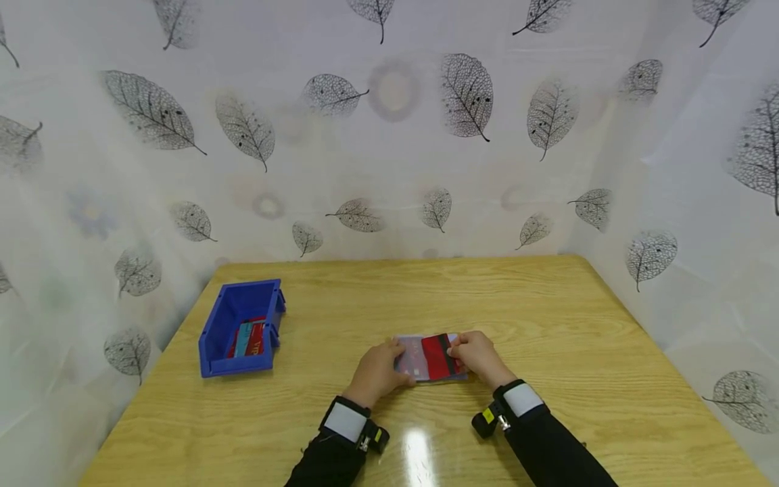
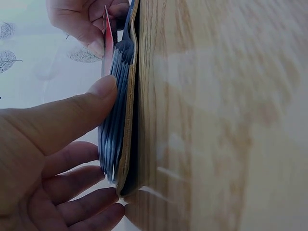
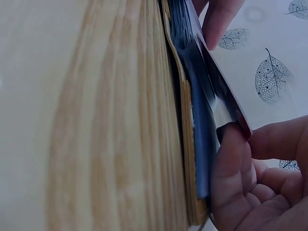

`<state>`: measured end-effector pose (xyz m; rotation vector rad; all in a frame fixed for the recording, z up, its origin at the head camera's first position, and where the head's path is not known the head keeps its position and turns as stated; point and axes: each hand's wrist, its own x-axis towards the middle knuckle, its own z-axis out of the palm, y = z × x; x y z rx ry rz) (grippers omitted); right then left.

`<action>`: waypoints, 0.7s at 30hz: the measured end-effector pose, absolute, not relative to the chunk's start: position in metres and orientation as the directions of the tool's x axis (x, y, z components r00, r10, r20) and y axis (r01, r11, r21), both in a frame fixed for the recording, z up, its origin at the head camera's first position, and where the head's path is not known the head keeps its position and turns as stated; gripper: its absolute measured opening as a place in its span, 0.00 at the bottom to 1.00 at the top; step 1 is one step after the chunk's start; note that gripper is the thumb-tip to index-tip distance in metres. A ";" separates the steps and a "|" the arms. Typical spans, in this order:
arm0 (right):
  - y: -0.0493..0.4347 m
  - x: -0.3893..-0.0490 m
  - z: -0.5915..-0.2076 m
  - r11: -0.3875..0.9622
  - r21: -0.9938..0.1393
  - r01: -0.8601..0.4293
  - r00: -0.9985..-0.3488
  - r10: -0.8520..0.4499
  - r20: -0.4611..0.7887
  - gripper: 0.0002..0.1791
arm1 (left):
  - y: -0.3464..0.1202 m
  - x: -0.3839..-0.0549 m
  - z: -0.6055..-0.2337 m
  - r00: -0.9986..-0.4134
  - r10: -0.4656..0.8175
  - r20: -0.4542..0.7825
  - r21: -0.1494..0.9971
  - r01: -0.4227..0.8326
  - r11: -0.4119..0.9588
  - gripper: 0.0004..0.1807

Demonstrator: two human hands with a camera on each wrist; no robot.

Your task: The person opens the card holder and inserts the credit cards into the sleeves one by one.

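Observation:
On the table lies an open card holder (image 1: 411,357) with a stack of clear plastic sleeves and a tan-edged cover. My left hand (image 1: 379,368) grips its left side, the thumb (image 2: 103,89) on top of the sleeves and the other fingers by their edge. A red card (image 1: 435,358) with a dark stripe lies over the holder's right part. Between thumb and forefinger, my right hand (image 1: 481,355) pinches this card's right end. In the right wrist view the card (image 3: 224,84) slants up from the sleeves at the pinched end. How far it sits inside a sleeve is unclear.
A blue plastic bin (image 1: 236,369) stands at the table's left side, with red cards (image 1: 255,338) and a light-blue card (image 1: 243,338) inside. Behind the wooden table (image 1: 517,297) hangs a white leaf-print curtain (image 1: 389,162), which also covers both sides.

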<state>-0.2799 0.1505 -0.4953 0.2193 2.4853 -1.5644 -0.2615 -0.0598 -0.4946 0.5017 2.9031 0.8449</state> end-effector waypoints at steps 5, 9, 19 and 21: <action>0.149 -0.280 -0.495 0.420 -0.878 0.231 -0.971 0.045 -0.234 0.04 | -0.060 -0.261 -0.491 -0.944 0.329 0.011 0.537 0.283 0.794 0.37; 0.147 -0.281 -0.496 0.406 -0.884 0.229 -0.973 0.094 -0.209 0.04 | -0.060 -0.261 -0.489 -0.946 0.324 0.001 0.551 0.271 0.790 0.36; 0.142 -0.282 -0.501 0.342 -0.922 0.183 -0.981 0.131 -0.146 0.06 | -0.060 -0.261 -0.489 -0.949 0.315 -0.020 0.574 0.247 0.781 0.37; 0.140 -0.280 -0.499 0.325 -0.928 0.183 -0.982 0.100 -0.158 0.05 | -0.060 -0.260 -0.491 -0.949 0.315 -0.023 0.570 0.246 0.784 0.37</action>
